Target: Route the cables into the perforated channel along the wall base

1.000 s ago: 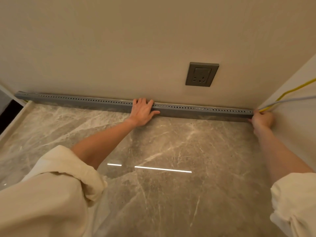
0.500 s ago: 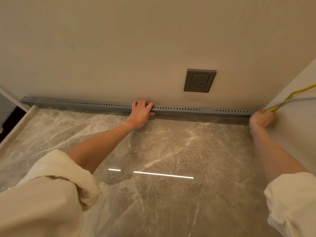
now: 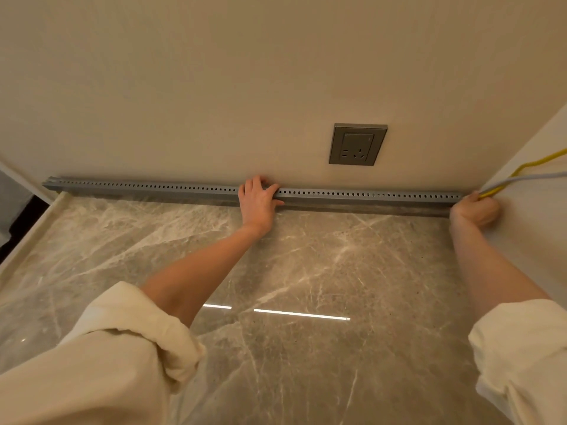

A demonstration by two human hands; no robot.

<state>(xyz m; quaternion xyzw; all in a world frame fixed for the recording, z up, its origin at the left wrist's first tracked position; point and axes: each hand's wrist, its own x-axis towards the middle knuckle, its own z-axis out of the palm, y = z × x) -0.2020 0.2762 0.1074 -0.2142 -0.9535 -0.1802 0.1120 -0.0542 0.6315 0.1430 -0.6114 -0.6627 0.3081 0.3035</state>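
Note:
A long grey perforated channel (image 3: 138, 188) runs along the base of the beige wall, from the left corner to the right corner. My left hand (image 3: 259, 200) lies flat over its middle, fingers draped on the top edge and touching the wall. My right hand (image 3: 475, 208) is closed at the channel's right end. A yellow cable (image 3: 527, 167) and a grey cable (image 3: 534, 177) come down along the right wall and run into that fist. How far the cables reach inside the channel is hidden.
A grey wall socket (image 3: 357, 144) sits above the channel, right of centre. The floor (image 3: 306, 271) is glossy grey marble with a pale border strip (image 3: 27, 240) on the left. A white side wall (image 3: 540, 228) closes in the right side.
The view has shifted slightly, so the channel's top face shows more. My left hand has curled further over the channel. My right hand stays at the right end holding the cables.

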